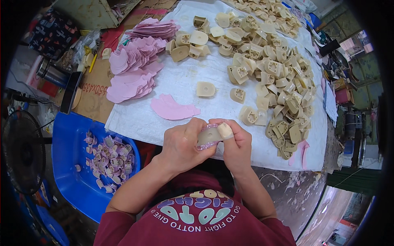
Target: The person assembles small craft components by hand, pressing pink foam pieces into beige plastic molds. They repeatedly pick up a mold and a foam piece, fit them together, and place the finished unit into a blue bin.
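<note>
Just in front of my body, at the near edge of the table, both hands hold a beige shoe heel with glittery pink material around its rim. My left hand is closed on its left side. On its right side my right hand grips it, the thumb wearing a pale cover. Beyond the hands lies one curved pink cut piece. Two loose heels, a flat-faced one and a hollow-faced one, rest farther back on the white sheet.
A large heap of bare heels covers the right and far table. Stacked pink pieces lie at the left. Below them, a blue basin holds many pink-covered heels. A black fan and a phone-like slab stand far left.
</note>
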A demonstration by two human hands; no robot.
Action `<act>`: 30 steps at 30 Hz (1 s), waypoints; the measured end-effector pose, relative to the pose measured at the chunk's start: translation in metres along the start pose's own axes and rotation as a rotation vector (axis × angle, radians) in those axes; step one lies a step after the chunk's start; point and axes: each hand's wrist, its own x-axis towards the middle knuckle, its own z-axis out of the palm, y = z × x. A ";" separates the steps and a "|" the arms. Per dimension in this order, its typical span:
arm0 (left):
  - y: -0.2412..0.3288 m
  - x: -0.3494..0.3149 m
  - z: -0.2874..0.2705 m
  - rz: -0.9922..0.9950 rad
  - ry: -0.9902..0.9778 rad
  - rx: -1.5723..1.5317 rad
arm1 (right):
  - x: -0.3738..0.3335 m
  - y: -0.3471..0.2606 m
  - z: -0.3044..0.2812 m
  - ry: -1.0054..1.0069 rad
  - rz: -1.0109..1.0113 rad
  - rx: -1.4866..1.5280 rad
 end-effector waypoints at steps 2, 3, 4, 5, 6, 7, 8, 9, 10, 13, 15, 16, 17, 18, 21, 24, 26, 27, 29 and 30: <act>-0.002 -0.001 0.002 -0.048 0.012 -0.033 | 0.004 0.001 -0.005 -0.051 0.130 0.234; -0.002 -0.002 0.004 -0.050 0.029 -0.032 | 0.003 0.005 -0.005 -0.032 0.132 0.235; -0.001 -0.002 0.006 -0.051 0.045 -0.030 | 0.001 0.010 -0.004 -0.014 0.135 0.237; -0.001 -0.002 0.008 -0.053 0.062 -0.029 | 0.000 0.013 -0.002 0.005 0.138 0.238; -0.001 -0.001 0.010 -0.084 0.080 -0.031 | 0.002 0.011 0.003 0.030 0.098 0.129; -0.001 0.001 0.012 -0.116 0.098 -0.033 | 0.005 0.007 0.009 0.055 0.057 0.020; -0.001 0.002 0.014 -0.148 0.116 -0.035 | 0.006 0.005 0.013 0.078 0.017 -0.089; -0.001 0.002 0.013 -0.173 0.104 -0.052 | 0.008 0.004 0.012 0.043 0.054 0.027; -0.001 0.001 0.012 -0.199 0.092 -0.069 | 0.007 0.003 0.008 0.006 0.092 0.142; -0.004 -0.001 0.009 -0.209 0.041 -0.058 | 0.005 0.004 0.007 -0.025 0.111 0.105; -0.005 -0.001 0.008 -0.196 -0.004 -0.030 | 0.005 0.006 0.008 -0.023 0.090 -0.008; -0.006 0.000 0.007 -0.191 -0.030 -0.016 | 0.007 0.009 0.008 -0.023 0.078 -0.045; -0.007 0.001 0.007 -0.186 -0.055 -0.002 | 0.008 0.011 0.009 -0.024 0.067 -0.083; -0.009 0.000 0.005 -0.192 -0.055 -0.013 | 0.008 0.008 0.011 -0.057 0.044 -0.066; -0.013 -0.002 0.001 -0.207 -0.054 -0.028 | 0.003 0.004 0.016 -0.113 -0.008 -0.064; -0.012 -0.005 0.004 -0.223 -0.048 -0.024 | 0.005 0.012 0.017 -0.115 0.006 -0.088; -0.014 -0.007 0.002 -0.247 -0.042 -0.033 | 0.008 0.007 0.018 -0.164 0.061 -0.004; -0.014 -0.008 0.002 -0.226 -0.041 -0.026 | 0.008 0.007 0.018 -0.163 0.068 -0.015; -0.016 -0.010 0.001 -0.185 -0.037 -0.012 | 0.008 0.008 0.020 -0.165 0.084 -0.036; -0.017 -0.013 -0.001 -0.202 -0.035 -0.011 | 0.009 0.009 0.022 -0.180 0.086 -0.063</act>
